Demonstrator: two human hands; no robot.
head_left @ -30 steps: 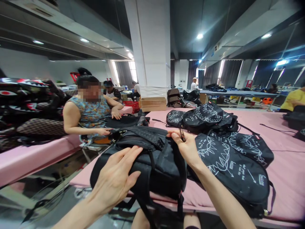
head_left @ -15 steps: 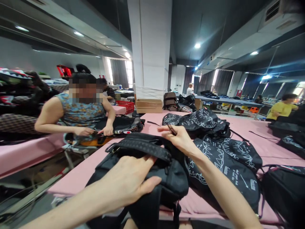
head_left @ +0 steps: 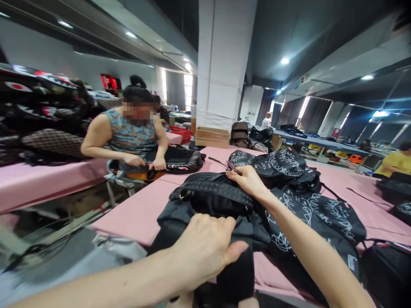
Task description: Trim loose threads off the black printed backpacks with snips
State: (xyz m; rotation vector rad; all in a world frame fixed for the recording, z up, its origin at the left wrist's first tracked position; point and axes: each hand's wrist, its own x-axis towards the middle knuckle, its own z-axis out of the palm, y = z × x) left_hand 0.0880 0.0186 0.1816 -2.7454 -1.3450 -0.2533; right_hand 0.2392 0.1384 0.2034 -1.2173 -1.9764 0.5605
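In front of me a black backpack (head_left: 205,201) lies on the pink-covered table, its woven-pattern handle (head_left: 218,189) arching across the top. My left hand (head_left: 208,246) is closed on the black fabric below the handle, thumb sticking out to the right; its fingertips are hidden. At the bag's far right side, my right hand (head_left: 245,179) pinches a small dark pair of thread snips (head_left: 233,167), blades pointing up and left. That hand is just above the end of the handle. Whether the snips touch the bag I cannot tell.
Black backpacks with white line prints (head_left: 289,214) are heaped on the pink table (head_left: 128,214) to the right. Across at left, a co-worker (head_left: 131,132) handles another black bag (head_left: 180,159). A cardboard box (head_left: 212,137) stands before a white pillar (head_left: 224,64).
My view has swung left, shifting the scene rightward. My left hand has come from under the handle to the fabric below it, fingers now curled. My right hand has lowered toward the bag.
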